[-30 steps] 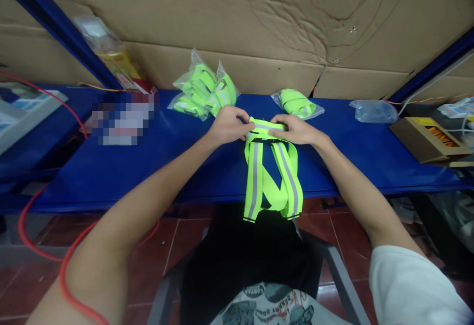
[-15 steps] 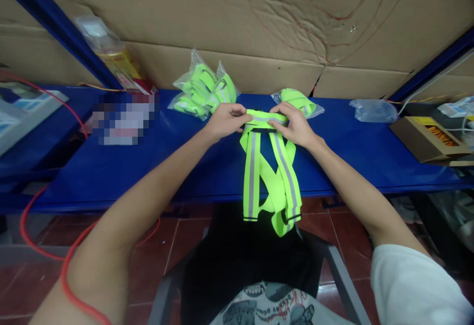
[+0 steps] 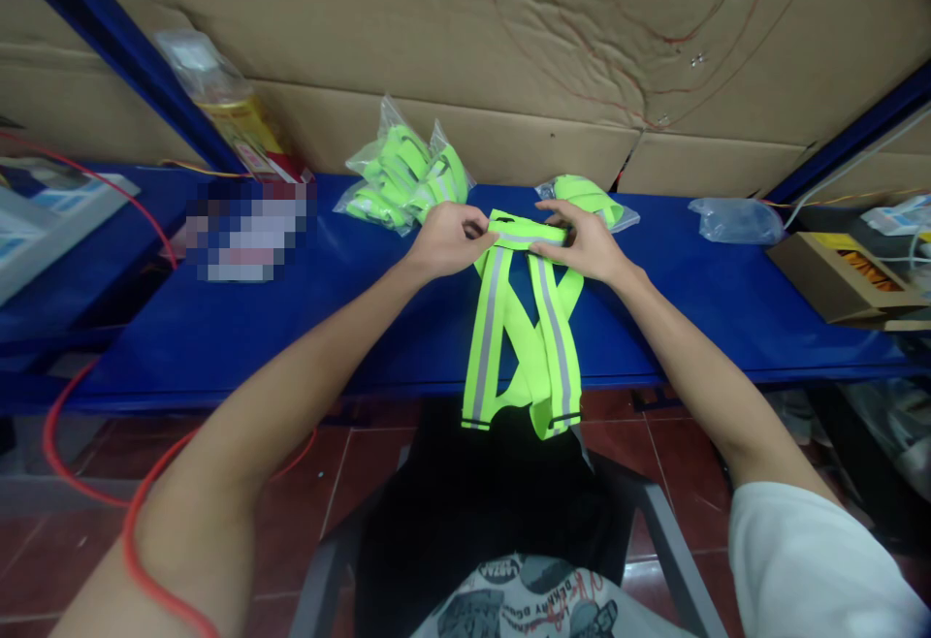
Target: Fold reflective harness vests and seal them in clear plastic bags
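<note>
Strap harness (image 3: 527, 239) between both hands (image 3: 455, 239)

Head view | your left hand (image 3: 455, 239) and right hand (image 3: 586, 240) pinch a neon strap harness (image 3: 520, 328) | bagged straps (image 3: 403, 177) behind, seemingly sealed

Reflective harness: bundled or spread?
The harness is spread: its striped straps run apart below the band held by left hand and right hand; blue bench visible between.

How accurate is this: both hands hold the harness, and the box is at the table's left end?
Not quite: the head view shows the box at the right end of the table. The left hand and right hand do hold the harness.
</note>
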`<state>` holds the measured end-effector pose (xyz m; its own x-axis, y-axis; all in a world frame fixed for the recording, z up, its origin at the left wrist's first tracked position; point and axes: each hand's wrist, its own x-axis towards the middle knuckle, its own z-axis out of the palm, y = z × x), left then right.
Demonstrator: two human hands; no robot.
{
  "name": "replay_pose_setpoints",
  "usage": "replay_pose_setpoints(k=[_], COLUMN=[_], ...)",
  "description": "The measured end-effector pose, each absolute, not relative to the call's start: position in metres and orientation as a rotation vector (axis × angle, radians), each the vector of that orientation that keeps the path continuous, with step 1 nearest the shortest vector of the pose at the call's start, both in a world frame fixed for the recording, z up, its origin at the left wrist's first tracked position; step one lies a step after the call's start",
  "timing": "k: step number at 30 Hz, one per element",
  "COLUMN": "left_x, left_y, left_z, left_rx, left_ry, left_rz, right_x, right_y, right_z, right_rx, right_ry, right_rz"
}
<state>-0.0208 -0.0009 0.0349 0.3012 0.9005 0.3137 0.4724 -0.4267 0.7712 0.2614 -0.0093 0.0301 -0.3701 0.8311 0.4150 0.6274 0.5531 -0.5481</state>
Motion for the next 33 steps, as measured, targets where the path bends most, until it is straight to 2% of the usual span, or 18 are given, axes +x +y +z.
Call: replay_pose_setpoints(k=[8, 12, 17, 23, 29, 33], left_x=[-0.023, -0.028, -0.026, -0.024, -0.028, -0.025], left_y=[-0.006, 0.0, 0.0, 0.0, 0.011, 0.014], left_z=[0.035, 0.032, 0.031, 0.031, 0.024, 0.018], left_rx=[2.207, 2.413, 2.414, 2.258, 2.098, 1.783], left_ry=[1.047, 1.052, 1.166, 1.283, 1.314, 1.289], left_rz=[1.033, 0.96, 0.99, 1.065, 1.14, 1.133], right_x=[0.258, 0.254, 0.256, 0.267, 0.262, 0.262], right_y=[-0.011, -0.009, -0.011, -0.015, -0.012, -0.015], right_z=[0.035, 0.031, 0.036, 0.045, 0.045, 0.051], right_rx=[-1.056, -1.046, -1.068, -1.319, -1.337, -1.332], right_ry=[-2.177, -2.206, -2.138, -1.993, -1.768, -1.67], right_rz=[0.131, 0.129, 0.297, 0.417, 0.89, 1.014])
